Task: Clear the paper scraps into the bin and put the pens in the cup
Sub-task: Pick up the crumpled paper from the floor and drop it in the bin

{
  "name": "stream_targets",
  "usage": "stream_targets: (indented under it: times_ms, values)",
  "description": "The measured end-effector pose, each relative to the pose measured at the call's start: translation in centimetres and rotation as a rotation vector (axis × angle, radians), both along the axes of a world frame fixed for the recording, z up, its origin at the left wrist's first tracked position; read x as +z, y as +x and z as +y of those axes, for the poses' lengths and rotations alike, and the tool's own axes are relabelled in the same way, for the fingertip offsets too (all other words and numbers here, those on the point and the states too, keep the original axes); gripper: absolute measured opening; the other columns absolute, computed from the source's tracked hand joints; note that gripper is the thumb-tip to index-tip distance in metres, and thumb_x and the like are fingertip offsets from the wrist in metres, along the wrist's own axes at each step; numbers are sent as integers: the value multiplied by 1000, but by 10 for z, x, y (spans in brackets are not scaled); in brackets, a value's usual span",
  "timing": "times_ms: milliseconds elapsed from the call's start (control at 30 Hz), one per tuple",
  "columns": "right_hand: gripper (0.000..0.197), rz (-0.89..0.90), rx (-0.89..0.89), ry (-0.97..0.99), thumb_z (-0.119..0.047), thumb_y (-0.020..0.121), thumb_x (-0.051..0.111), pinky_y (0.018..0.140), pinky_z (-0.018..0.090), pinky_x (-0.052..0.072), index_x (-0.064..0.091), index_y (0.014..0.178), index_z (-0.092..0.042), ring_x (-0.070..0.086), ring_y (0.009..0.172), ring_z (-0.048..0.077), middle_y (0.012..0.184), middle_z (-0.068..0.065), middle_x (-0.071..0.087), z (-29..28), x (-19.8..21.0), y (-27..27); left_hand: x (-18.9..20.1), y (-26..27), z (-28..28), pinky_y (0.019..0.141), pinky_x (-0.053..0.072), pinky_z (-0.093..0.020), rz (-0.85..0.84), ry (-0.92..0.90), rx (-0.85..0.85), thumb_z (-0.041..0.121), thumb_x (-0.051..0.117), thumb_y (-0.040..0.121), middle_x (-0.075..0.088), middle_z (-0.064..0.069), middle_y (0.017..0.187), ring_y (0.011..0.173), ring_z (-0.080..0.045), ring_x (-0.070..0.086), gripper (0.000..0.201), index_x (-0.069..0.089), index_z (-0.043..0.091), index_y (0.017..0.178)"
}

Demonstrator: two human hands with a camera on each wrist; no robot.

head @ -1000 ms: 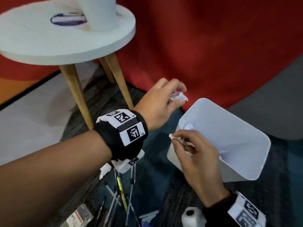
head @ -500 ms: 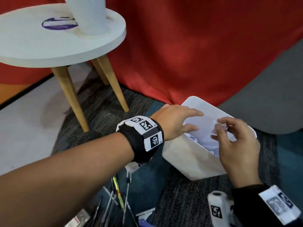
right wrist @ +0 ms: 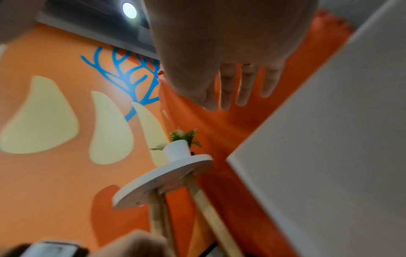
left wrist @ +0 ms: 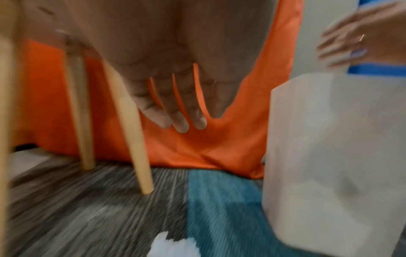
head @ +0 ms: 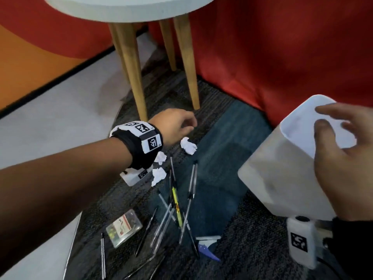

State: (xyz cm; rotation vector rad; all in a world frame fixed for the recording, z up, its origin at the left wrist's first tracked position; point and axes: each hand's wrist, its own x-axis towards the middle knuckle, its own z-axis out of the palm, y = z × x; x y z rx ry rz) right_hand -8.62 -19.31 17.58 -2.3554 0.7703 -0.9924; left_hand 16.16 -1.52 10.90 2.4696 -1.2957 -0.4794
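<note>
My left hand (head: 177, 126) hangs above the carpet with relaxed fingers (left wrist: 180, 121), empty, just left of a crumpled paper scrap (head: 188, 145). Two more scraps (head: 159, 173) lie below my left wrist. Several pens (head: 175, 209) are scattered on the carpet in front of me. The white bin (head: 282, 174) stands at the right, and my right hand (head: 339, 136) is spread open over its rim with nothing in it. The bin (left wrist: 329, 156) also fills the right of the left wrist view. No cup shows in the head view.
A round white table (head: 125, 9) on wooden legs (head: 133, 77) stands just beyond my left hand, with a white plant pot (right wrist: 177, 150) on it. Red cloth (head: 272, 57) hangs behind. A clear plastic card case (head: 123, 227) and a blue scrap (head: 205, 249) lie near the pens.
Both hands held paper scraps over the bin and let them go. My left hand has swung left and down toward the scraps on the carpet; the right hand stays open at the bin.
</note>
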Motion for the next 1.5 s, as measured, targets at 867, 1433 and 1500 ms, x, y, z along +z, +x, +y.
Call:
stream_targets:
  times_ms: [867,1433,1500]
  values:
    - [40,1135,482,185,-27,94,56,112,46,33,52,132,-39,18,142,41,162,0,-1,92,-251,198,-196,-24,133,84,44,-36,229,373,179,16,53,94,49,-12,120,107,-34,55,38,46,23,130]
    - [32,403,385,334,-14,98,49,85,30,49,57,125,-30,61,100,22,122,2,61,72,-185,120,-108,-23,81,84,46,-31,174,-41,200,5,61,83,40,3,102,84,-21,53,40,61,18,121]
    - [39,310,333,383,-16,96,51,85,31,49,49,132,-33,62,99,20,120,0,63,72,-157,110,-76,-26,62,81,46,-27,129,-154,179,6,65,82,45,3,100,84,-20,55,38,64,18,118]
